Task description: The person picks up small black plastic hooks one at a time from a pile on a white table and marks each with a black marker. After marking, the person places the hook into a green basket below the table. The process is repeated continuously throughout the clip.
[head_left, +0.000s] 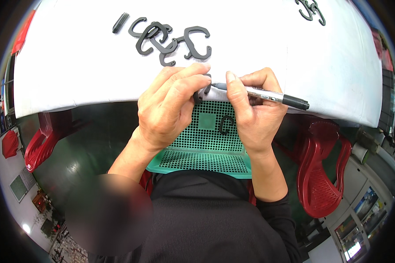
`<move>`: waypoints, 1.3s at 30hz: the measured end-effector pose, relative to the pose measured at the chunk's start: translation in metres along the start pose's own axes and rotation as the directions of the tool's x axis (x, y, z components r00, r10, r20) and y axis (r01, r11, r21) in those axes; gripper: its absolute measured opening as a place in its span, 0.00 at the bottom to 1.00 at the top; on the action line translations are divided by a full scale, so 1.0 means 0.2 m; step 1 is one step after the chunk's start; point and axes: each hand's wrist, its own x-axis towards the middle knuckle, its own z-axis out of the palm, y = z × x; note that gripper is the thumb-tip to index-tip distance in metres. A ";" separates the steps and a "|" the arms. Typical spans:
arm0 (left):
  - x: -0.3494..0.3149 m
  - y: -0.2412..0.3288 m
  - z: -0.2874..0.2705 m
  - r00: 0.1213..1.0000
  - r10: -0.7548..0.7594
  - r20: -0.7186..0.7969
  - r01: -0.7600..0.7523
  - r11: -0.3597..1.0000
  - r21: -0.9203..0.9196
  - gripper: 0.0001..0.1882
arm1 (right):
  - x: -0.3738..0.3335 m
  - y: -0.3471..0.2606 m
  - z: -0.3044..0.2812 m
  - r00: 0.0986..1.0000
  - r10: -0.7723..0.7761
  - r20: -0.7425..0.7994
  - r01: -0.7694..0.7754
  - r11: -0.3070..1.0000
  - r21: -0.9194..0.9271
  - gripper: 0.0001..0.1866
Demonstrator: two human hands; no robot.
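My left hand (169, 101) is closed around a black C-shaped hook (207, 89), mostly hidden behind the fingers, at the table's near edge. In my right hand (259, 114) is a marker pen (270, 95) with a white barrel and black end, gripped between thumb and fingers. The uncapped tip points left and meets or nearly meets the hook; I cannot tell which. Below both hands, a green mesh basket (199, 174) leans between my body and the table, with another black C-shaped hook (224, 126) inside.
Several black hooks (200, 56) lie overlapping on the white-covered table (250, 35), beside what looks like a black pen cap (120, 23). More hooks (313, 11) lie at the far right. Red plastic chairs stand left (48, 136) and right (318, 175) of me.
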 end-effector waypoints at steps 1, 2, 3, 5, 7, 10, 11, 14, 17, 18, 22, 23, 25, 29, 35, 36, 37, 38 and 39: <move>0.00 0.00 0.00 1.000 -0.004 0.003 0.004 1.000 0.002 0.20 | 0.00 0.00 0.00 1.000 0.002 -0.001 -0.002 1.000 0.005 0.11; 0.00 0.00 0.00 1.000 -0.001 0.002 0.001 1.000 0.001 0.20 | 0.00 -0.01 0.00 1.000 0.004 -0.003 -0.004 1.000 0.010 0.11; 0.00 0.00 0.00 1.000 0.002 0.000 -0.002 1.000 0.000 0.20 | 0.00 0.00 0.00 1.000 -0.001 -0.002 0.001 1.000 0.003 0.11; -0.01 -0.01 0.01 1.000 0.012 -0.005 -0.012 1.000 0.000 0.19 | 0.00 0.01 0.00 1.000 -0.011 0.003 0.011 1.000 -0.012 0.11; -0.01 -0.01 0.01 1.000 0.029 -0.011 -0.029 1.000 0.005 0.19 | 0.00 0.00 -0.01 0.999 0.000 -0.032 0.000 1.000 0.008 0.11; 0.00 -0.02 -0.02 1.000 -0.007 0.001 0.007 1.000 -0.004 0.19 | 0.00 0.00 -0.03 0.994 0.062 -0.089 -0.053 0.994 0.100 0.10; 0.00 -0.02 -0.02 0.999 -0.038 0.001 0.038 0.999 -0.025 0.19 | 0.00 0.00 -0.04 0.991 0.088 -0.102 -0.073 0.987 0.145 0.10; 0.03 -0.01 -0.08 0.989 -0.130 0.067 0.133 0.990 -0.040 0.18 | 0.02 0.01 -0.08 0.981 -0.033 -0.193 0.054 0.993 0.106 0.09; 0.09 -0.06 -0.15 0.978 -0.185 0.095 0.174 0.978 0.111 0.16 | 0.09 -0.02 -0.12 0.966 -0.040 -0.255 0.081 0.985 0.150 0.08; 0.11 -0.09 -0.17 0.977 -0.197 0.083 0.181 0.969 0.169 0.15 | 0.12 -0.02 -0.12 0.970 -0.041 -0.242 0.087 0.979 0.183 0.09; 0.13 -0.16 -0.13 0.932 -0.342 0.117 0.300 0.912 0.279 0.15 | 0.16 0.00 -0.12 0.984 -0.040 -0.174 0.082 0.967 0.243 0.08; 0.13 -0.18 -0.14 0.919 -0.346 0.191 0.273 0.905 0.326 0.17 | 0.16 -0.01 -0.10 0.986 -0.027 -0.166 0.070 0.964 0.257 0.09; 0.13 -0.16 -0.13 0.920 -0.317 0.231 0.244 0.924 0.295 0.19 | 0.15 -0.02 -0.05 0.995 -0.089 0.035 0.079 0.972 0.222 0.13; 0.10 -0.09 -0.07 0.911 -0.248 0.328 0.192 0.962 0.194 0.22 | 0.19 0.02 0.04 0.896 -0.347 0.276 0.390 0.913 -0.117 0.18; 0.02 0.06 -0.08 0.913 -0.104 0.394 0.110 0.994 0.009 0.25 | 0.06 -0.02 -0.01 0.886 -0.261 0.383 0.356 0.912 -0.202 0.16; 0.00 0.10 -0.10 0.895 -0.108 0.432 0.130 0.991 -0.021 0.25 | 0.02 -0.01 -0.03 0.883 -0.283 0.374 0.374 0.906 -0.198 0.15; -0.01 0.14 -0.11 0.877 -0.099 0.470 0.146 0.987 -0.064 0.25 | -0.01 -0.01 -0.07 0.883 -0.303 0.358 0.392 0.896 -0.208 0.15; -0.01 0.18 -0.13 0.854 -0.094 0.511 0.167 0.981 -0.097 0.25 | -0.04 -0.01 -0.10 0.882 -0.323 0.345 0.407 0.889 -0.210 0.15; 0.00 0.22 -0.16 0.827 -0.054 0.559 0.142 0.983 -0.116 0.25 | -0.06 -0.02 -0.12 0.871 -0.357 0.338 0.442 0.870 -0.220 0.14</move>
